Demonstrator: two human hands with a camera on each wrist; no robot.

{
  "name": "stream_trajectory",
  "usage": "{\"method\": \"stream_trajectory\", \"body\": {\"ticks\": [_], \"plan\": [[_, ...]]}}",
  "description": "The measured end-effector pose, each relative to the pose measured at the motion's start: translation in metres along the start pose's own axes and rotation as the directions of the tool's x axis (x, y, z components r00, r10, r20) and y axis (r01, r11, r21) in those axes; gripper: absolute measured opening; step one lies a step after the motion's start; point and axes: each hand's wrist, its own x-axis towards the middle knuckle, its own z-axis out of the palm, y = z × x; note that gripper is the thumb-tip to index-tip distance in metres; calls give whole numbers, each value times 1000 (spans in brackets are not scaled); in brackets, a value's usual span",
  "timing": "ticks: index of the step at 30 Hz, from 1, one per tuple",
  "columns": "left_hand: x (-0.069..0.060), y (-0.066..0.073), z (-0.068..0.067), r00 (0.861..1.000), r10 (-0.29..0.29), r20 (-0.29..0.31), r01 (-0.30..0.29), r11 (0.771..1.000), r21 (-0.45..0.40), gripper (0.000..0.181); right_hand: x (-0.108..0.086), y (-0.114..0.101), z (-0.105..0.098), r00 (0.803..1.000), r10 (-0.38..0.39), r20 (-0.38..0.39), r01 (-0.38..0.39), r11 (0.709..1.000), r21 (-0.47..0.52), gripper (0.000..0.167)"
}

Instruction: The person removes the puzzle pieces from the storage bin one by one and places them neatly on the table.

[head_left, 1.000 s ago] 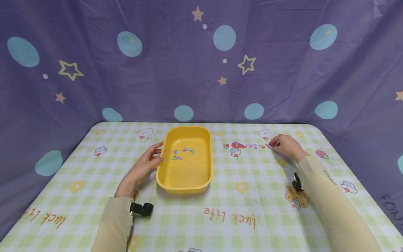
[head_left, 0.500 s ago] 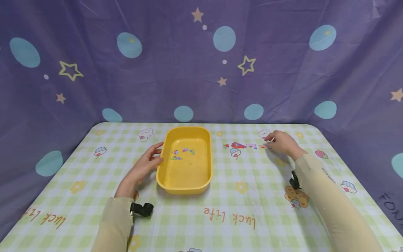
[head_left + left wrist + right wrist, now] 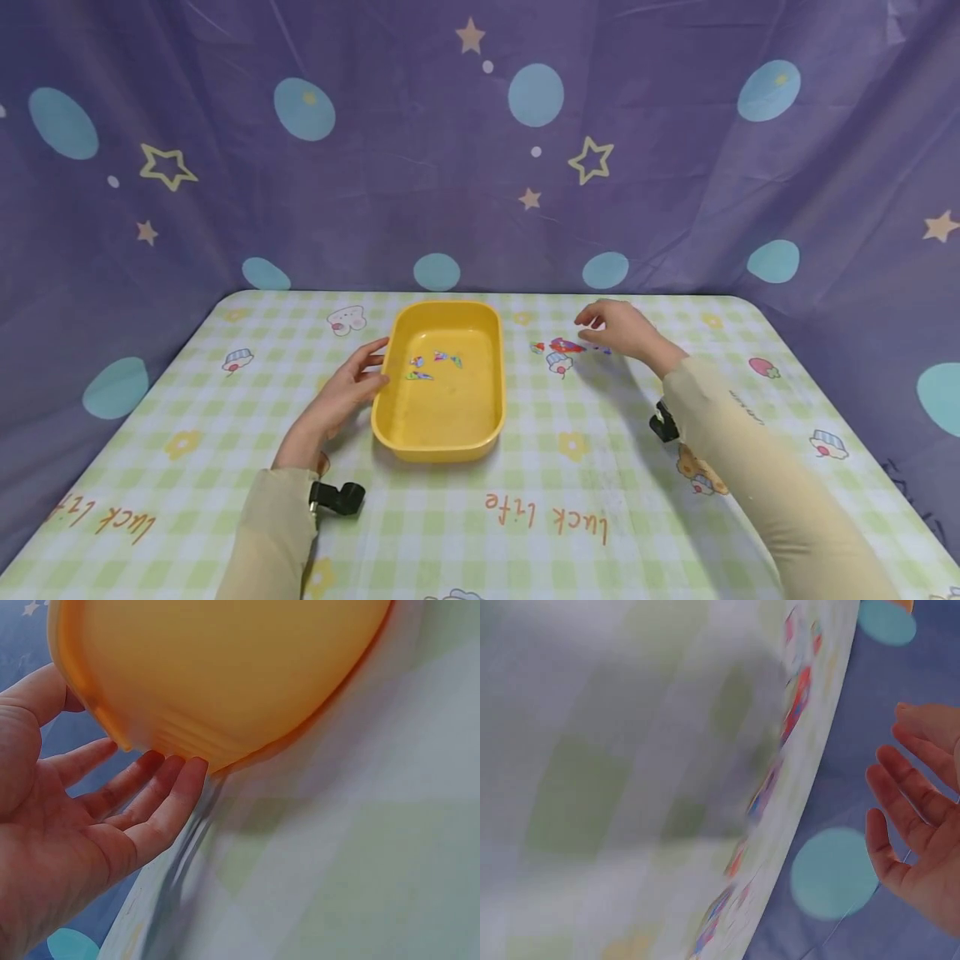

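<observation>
My left hand [image 3: 347, 390] touches the left side of a yellow plastic tray [image 3: 491, 392]. In the left wrist view, its relaxed fingers [image 3: 180, 795] rest against the tray's outer wall [image 3: 225, 682]. Several small, flat, colourful cut-out pieces [image 3: 420, 377] lie inside the tray. To the tray's right, more such pieces form a row on the table, among them a red and purple one [image 3: 564, 345]. Over this row hovers my right hand [image 3: 618, 329], fingers loosely bent and holding nothing. It hides the row's right part in the head view, but the right wrist view shows a purple piece [image 3: 763, 791] there.
A green-and-white checked cloth [image 3: 525, 467] with printed cartoons and lettering covers the table. Behind it hangs a purple curtain [image 3: 420, 192] with stars and blue ovals. A small black camera is strapped to each wrist.
My right hand has let go of the purple piece at the row's right end, risen and moved left over the row. My left hand and the tray stay put.
</observation>
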Motion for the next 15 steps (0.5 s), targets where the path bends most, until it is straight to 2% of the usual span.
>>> {"method": "stream_trajectory", "body": {"ticks": [8, 15], "plan": [[-2, 0, 1, 1000, 1, 9, -1, 1000, -16, 63, 12, -41, 12, 998, -69, 6, 69, 997, 44, 23], [-2, 1, -1, 1000, 1, -2, -1, 1000, -14, 63, 24, -77, 22, 989, -149, -6, 149, 988, 32, 23]]}}
